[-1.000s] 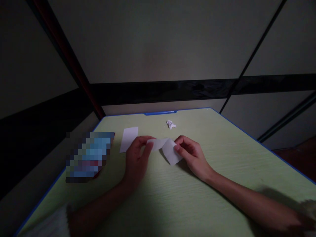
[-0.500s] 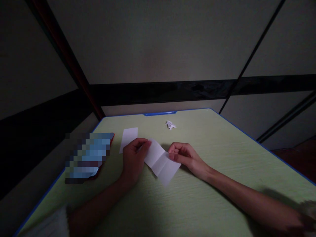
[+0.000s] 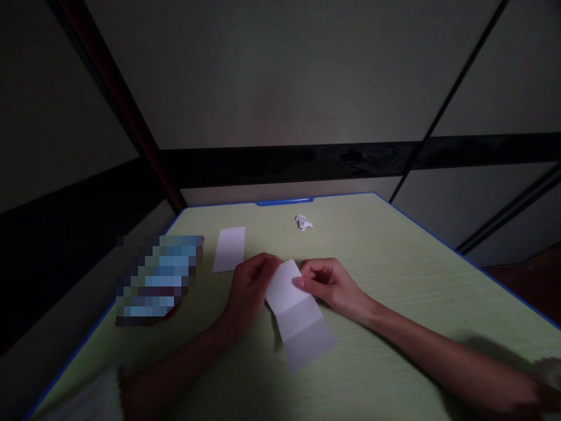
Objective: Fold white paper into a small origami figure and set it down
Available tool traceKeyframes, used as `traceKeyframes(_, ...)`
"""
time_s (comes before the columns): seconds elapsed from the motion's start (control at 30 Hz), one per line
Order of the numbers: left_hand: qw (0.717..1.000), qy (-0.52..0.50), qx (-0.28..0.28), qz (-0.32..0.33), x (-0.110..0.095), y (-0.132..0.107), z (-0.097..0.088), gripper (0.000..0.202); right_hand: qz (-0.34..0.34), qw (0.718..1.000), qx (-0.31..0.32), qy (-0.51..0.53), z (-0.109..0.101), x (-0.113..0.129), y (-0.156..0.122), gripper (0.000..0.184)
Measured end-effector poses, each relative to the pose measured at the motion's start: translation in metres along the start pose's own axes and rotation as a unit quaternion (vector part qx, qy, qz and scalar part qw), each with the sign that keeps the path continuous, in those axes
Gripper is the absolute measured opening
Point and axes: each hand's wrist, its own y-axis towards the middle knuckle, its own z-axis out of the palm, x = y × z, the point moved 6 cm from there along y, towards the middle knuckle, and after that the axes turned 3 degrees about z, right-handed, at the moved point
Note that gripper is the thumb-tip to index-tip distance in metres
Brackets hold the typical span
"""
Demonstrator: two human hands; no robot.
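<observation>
A white paper strip (image 3: 298,316) with a crease across its middle hangs toward me over the pale green table (image 3: 394,280). My left hand (image 3: 249,289) pinches its upper left edge. My right hand (image 3: 328,283) pinches the upper right edge with thumb on top. Both hands sit close together near the table's middle.
A second white paper slip (image 3: 229,249) lies flat just behind my left hand. A small folded paper figure (image 3: 303,222) rests near the far edge. A blurred-out object (image 3: 158,278) lies at the left. Dark walls and rails stand behind the table's blue rim.
The paper went from half folded to opened out, and its lower end swung down toward me. Both hands shifted slightly nearer and closer together.
</observation>
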Motion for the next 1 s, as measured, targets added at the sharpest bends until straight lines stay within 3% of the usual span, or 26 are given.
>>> traceKeyframes(0.1,0.997,-0.078,-0.001,-0.024,0.006,0.001,0.001,0.034,0.000,0.998,-0.054,0.033,-0.008,-0.004,0.002,0.028)
traceKeyframes(0.23,0.994,-0.078,0.046,-0.065,0.010,0.001,0.010,0.023,-0.019,0.992,-0.109,0.055,-0.018,-0.005,0.003,0.023)
traceKeyframes(0.67,0.997,-0.037,-0.016,-0.062,0.004,-0.003,0.002,0.013,-0.006,0.991,-0.059,0.117,-0.011,-0.006,0.005,0.019)
traceKeyframes(0.83,0.998,-0.063,0.007,0.009,0.000,-0.001,0.004,0.007,0.004,0.981,-0.087,0.171,-0.017,-0.012,0.005,0.013)
traceKeyframes(1.0,0.995,-0.035,0.026,0.085,-0.008,0.000,0.002,0.019,-0.012,0.968,-0.090,0.232,-0.021,-0.005,0.006,0.007)
